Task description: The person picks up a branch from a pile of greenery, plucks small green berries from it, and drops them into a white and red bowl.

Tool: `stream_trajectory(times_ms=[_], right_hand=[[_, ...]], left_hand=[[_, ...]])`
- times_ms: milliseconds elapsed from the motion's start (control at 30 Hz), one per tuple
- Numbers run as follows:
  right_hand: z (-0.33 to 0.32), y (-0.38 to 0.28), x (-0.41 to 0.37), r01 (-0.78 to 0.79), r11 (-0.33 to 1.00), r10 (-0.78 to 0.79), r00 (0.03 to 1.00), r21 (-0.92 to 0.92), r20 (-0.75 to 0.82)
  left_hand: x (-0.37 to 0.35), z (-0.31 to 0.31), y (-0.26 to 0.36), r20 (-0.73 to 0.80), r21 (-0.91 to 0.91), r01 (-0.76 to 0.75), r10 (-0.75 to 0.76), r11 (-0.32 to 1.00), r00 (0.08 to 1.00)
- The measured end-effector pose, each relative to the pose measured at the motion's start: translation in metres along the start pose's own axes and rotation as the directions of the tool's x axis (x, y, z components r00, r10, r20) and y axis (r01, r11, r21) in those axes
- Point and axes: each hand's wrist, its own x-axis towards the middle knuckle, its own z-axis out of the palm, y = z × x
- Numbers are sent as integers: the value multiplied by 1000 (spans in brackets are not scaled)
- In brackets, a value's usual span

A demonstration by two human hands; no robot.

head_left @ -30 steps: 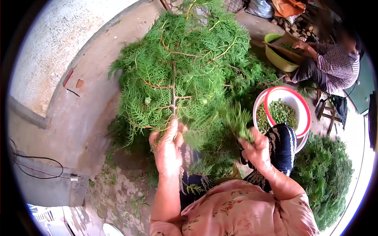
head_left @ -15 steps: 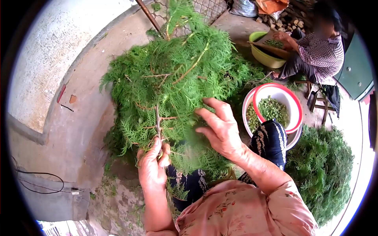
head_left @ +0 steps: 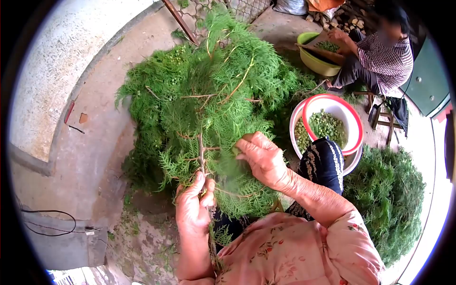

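My left hand (head_left: 194, 206) is closed around the woody stem of a leafy evergreen branch (head_left: 202, 149), which points up and away from me. The branch's feathery green sprays spread over a larger heap of cut greenery (head_left: 142, 95). To the right of the stem, my right hand (head_left: 264, 160) has its fingers curled together at the edge of the sprays. Foliage beside those fingertips is blurred, and whatever they pinch is hidden.
Right of my knee, a red-rimmed white basin (head_left: 358, 142) holds small green pieces. Another pile of greenery (head_left: 387, 204) lies at the lower right. A person (head_left: 384, 57) sits at the upper right by a yellow-green tub (head_left: 320, 66). A black cable (head_left: 52, 232) lies at left.
My right hand's fingers have gone from spread to curled together. My left hand and the branch have shifted slightly to the right in view.
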Motion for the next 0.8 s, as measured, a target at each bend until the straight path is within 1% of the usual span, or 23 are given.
stream_trajectory(times_ms=[33,67,133,167,200,233,267,300,333,400,433,467,533,567,633,667,700,733,800], right_hand=[[2,3,2,-19,1000,19,997,-4,-79],[3,5,3,-41,999,40,986,-6,-159],[6,12,-3,-231,971,239,948,66,-208],[12,18,-8,-245,963,266,931,110,-251],[16,21,-10,-256,954,292,911,154,-292],[13,24,-10,-444,786,579,772,430,-263],[8,27,-7,-546,515,803,577,661,-149],[-4,37,-5,-552,475,833,532,685,-150],[-10,50,-7,-538,365,886,451,760,-106],[-16,62,-14,-476,271,864,503,836,7],[-17,62,-15,-433,164,880,470,886,66],[-22,65,-18,-372,59,829,535,926,162],[-28,60,-16,-329,-53,801,550,943,237],[-31,56,-14,-350,-39,782,573,936,246],[-35,55,-15,-338,-102,768,571,936,290],[-38,54,-15,-333,-130,761,571,934,310],[-38,57,-18,-361,-133,754,568,923,330],[-37,58,-21,-397,-84,770,556,914,312],[-35,53,-21,-392,-50,736,607,919,299]], left_hand=[[0,-1,-1,-9,-28,40,-40,999,999],[-2,0,-4,-4,-12,52,-52,999,999],[-5,1,-12,11,2,69,-69,998,998],[-6,3,-13,0,-38,69,-69,997,998],[-6,2,-15,-29,-23,56,-57,998,998],[-5,0,-15,-56,-8,43,-44,999,997],[-3,-2,-16,-82,6,30,-29,1000,996],[-2,-7,-16,-53,28,0,2,1000,999],[-5,-4,-13,-71,148,15,-4,989,997],[-2,-11,-12,-48,120,22,-16,993,999],[-1,-12,-11,-27,134,16,-12,991,1000],[-1,-11,-11,-36,116,27,-23,993,999],[-1,-10,-9,-56,83,48,-44,995,997],[-1,-12,-8,-47,74,37,-34,997,998],[2,-16,-6,-19,59,23,-22,998,1000],[3,-17,-7,-27,81,-11,14,997,1000],[5,-18,-8,-29,95,-27,30,995,999],[8,-20,-9,-34,110,-47,51,993,998],[10,-17,-12,-131,156,-62,83,986,988]])
